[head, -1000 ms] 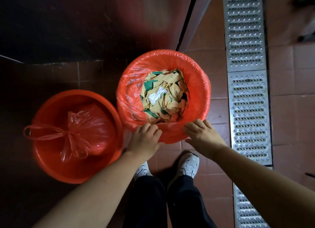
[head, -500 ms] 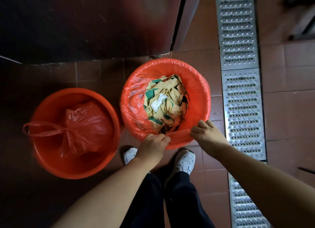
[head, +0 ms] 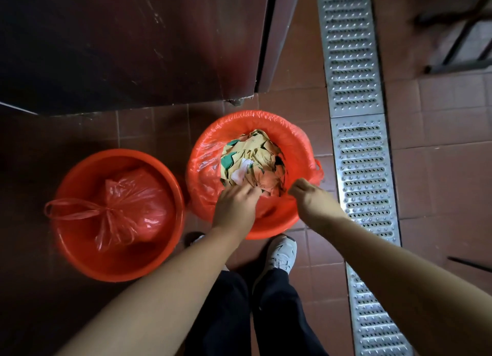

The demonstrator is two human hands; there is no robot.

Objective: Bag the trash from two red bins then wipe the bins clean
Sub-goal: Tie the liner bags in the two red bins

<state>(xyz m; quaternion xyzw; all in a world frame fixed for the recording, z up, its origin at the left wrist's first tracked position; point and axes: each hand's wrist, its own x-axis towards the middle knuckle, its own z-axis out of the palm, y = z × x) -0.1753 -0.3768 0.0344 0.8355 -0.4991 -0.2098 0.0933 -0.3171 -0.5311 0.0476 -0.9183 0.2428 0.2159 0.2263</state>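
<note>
Two red bins stand on the tiled floor. The left bin (head: 80, 254) holds a tied red plastic bag (head: 133, 203) with its handles hanging over the left rim. The right bin (head: 271, 227) is lined with a red bag (head: 205, 163) full of crumpled tan, green and white paper trash (head: 255, 158). My left hand (head: 234, 206) grips the liner's near edge, pulled inward off the rim. My right hand (head: 311, 198) pinches the liner's edge at the near right of the rim.
A dark metal cabinet (head: 133, 43) rises behind the bins. A perforated steel drain grate (head: 356, 115) runs along the floor to the right. My white shoes (head: 282, 254) and dark trousers are just below the right bin.
Both hands have lifted the liner's near edge off the right bin's rim and drawn it inward over the trash. The view has shifted, so the bins sit lower in frame.
</note>
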